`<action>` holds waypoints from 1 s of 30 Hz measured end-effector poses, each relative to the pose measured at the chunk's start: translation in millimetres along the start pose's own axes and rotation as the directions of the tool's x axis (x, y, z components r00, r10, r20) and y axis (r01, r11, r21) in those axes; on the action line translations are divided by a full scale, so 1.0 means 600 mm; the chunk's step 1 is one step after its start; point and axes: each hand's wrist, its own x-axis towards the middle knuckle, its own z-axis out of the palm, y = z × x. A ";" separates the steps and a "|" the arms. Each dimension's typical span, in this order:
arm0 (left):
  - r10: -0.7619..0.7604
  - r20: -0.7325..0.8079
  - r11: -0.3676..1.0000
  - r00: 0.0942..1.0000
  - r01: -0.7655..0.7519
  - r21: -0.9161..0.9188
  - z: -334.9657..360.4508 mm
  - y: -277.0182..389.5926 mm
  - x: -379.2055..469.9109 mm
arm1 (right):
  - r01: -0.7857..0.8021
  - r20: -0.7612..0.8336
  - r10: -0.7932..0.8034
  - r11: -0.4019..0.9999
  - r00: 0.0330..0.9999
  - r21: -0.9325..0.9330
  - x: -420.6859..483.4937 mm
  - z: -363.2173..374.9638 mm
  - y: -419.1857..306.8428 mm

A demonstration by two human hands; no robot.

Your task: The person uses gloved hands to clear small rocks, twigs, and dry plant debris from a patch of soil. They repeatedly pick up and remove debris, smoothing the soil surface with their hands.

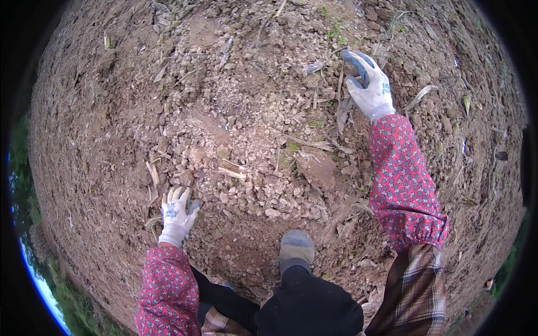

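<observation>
My left hand [178, 215] wears a white knit glove with a blue-grey coated palm and printed writing on its back. Its fingers point away from me over the clods, thumb apart, and nothing shows in it. Beside it lie strips of dry stalk [153, 174]. Farther out to the right, my right hand [370, 86], in a matching glove, has its fingers curved and a gap between them and the thumb. No held thing is visible there. Below its thumb are withered leaves [344, 113]. Whether either hand touches the ground, I cannot tell.
Loose, cloddy brown soil [260, 193] spreads all around. A split piece of stalk [233, 169] lies between my hands. Small green weeds [336, 32] grow at the far side. My shoe [296, 245] stands on the soil. Green plants [71, 290] line the left rim.
</observation>
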 end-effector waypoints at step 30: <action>0.316 0.117 0.942 0.942 -0.297 -0.157 -0.131 0.228 0.188 | 0.106 -0.486 -0.102 0.994 0.868 -0.021 0.108 0.163 0.083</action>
